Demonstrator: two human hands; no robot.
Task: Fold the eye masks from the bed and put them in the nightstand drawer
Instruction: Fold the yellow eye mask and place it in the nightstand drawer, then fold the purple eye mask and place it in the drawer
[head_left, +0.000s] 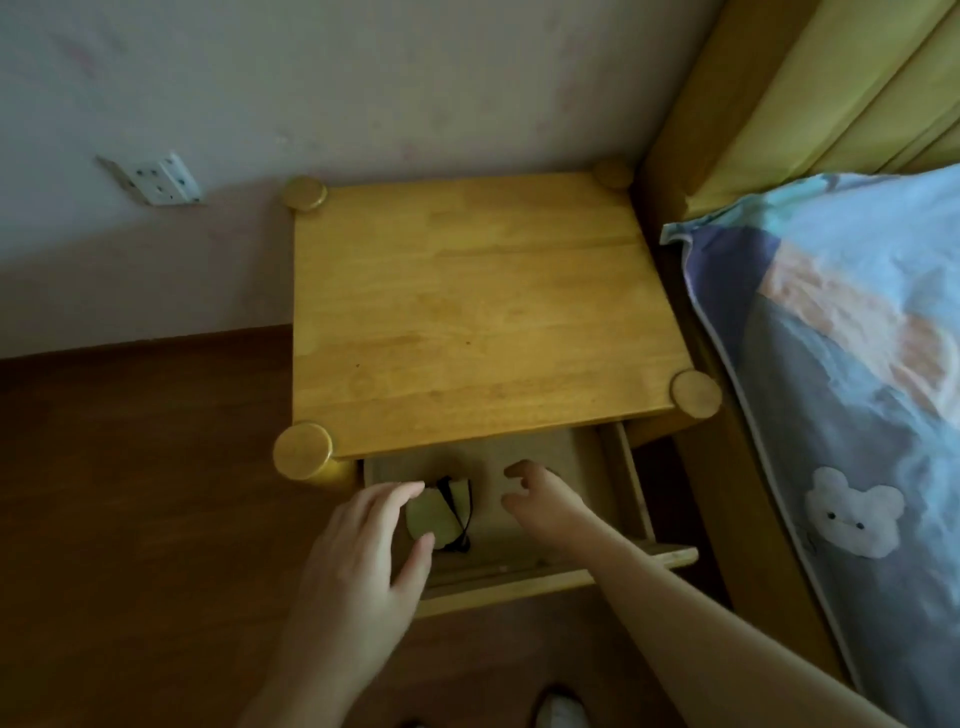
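Observation:
The wooden nightstand (467, 312) stands with its drawer (524, 574) pulled out toward me. A folded pale yellow-green eye mask (434, 514) with a black strap lies in the left part of the drawer. My left hand (363, 561) hovers over the drawer's left edge, fingers spread, just beside the mask and holding nothing. My right hand (545, 499) reaches into the middle of the drawer with fingers curled apart and empty. No other eye mask is in sight.
The bed (852, 364) with a blue patterned cover and a yellow headboard borders the nightstand on the right. A wall socket (161, 179) sits at the left on the pale wall. Brown wooden floor (130, 493) lies to the left.

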